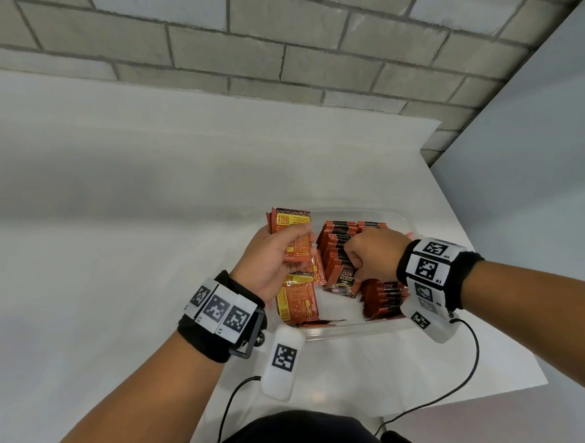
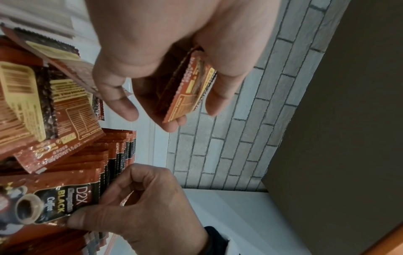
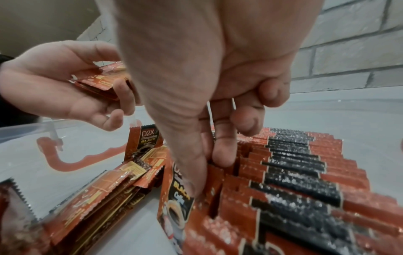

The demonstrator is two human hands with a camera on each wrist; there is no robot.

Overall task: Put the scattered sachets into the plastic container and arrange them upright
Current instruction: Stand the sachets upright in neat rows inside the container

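A clear plastic container (image 1: 357,333) sits on the white table. Inside it, an upright row of red-and-black coffee sachets (image 1: 338,238) runs along the middle, and a second row (image 1: 386,299) stands nearer the right wall. Several loose sachets (image 1: 296,301) lie flat in the container's left part. My left hand (image 1: 273,257) hovers over that side and grips a small stack of sachets (image 2: 187,89) between thumb and fingers. My right hand (image 1: 369,254) reaches down into the middle row, thumb and forefinger pinching the front sachet (image 3: 176,198), which stands upright facing me.
The table's right edge (image 1: 500,314) runs close beside the container, with a grey panel beyond it. A brick wall stands behind the table. Sensor cables (image 1: 471,366) trail off both wrists near my body. The container's orange latch (image 3: 56,159) shows through its left wall.
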